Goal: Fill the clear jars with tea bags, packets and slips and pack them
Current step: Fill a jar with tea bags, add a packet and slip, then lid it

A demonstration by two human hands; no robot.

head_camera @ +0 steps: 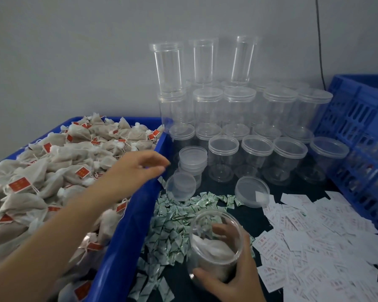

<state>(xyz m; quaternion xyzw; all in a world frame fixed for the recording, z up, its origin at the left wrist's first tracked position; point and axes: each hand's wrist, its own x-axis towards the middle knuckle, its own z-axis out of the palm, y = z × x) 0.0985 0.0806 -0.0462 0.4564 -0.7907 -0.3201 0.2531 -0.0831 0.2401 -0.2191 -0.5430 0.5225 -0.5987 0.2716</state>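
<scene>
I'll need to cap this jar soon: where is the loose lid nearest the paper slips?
In the head view, the loose lid lies right of centre, between the green packets and the white slips, just in front of the empty jars.
</scene>
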